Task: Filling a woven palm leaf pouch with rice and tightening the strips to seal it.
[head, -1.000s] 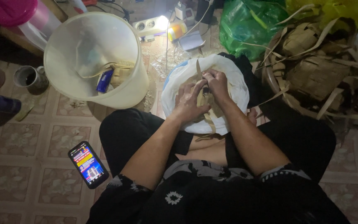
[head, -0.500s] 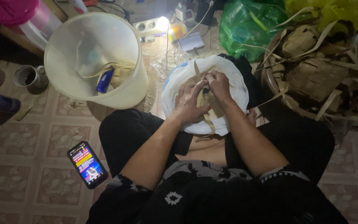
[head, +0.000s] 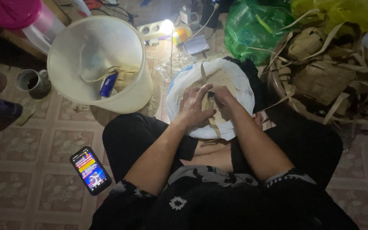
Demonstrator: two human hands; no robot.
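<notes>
I sit cross-legged on a tiled floor with a white sack [head: 239,96] of pale grain open in front of my legs. My left hand [head: 194,108] and my right hand [head: 223,97] meet over the sack's mouth, both gripping a small woven pouch of tan leaf strips [head: 207,105]. Loose strip ends stick up past my fingers and trail down toward my lap. A small dark object shows between my fingertips; what it is I cannot tell.
A cream plastic bucket [head: 94,64] lies tilted at the left with a blue packet inside. A lit phone [head: 90,170] lies on the tiles. A basket of woven leaf pouches [head: 320,76] sits right, green bag [head: 252,30] behind, metal mug [head: 33,83] far left.
My hands have shifted slightly over the sack while working the leaf strips; the left fingers have spread a little. Nothing else has moved.
</notes>
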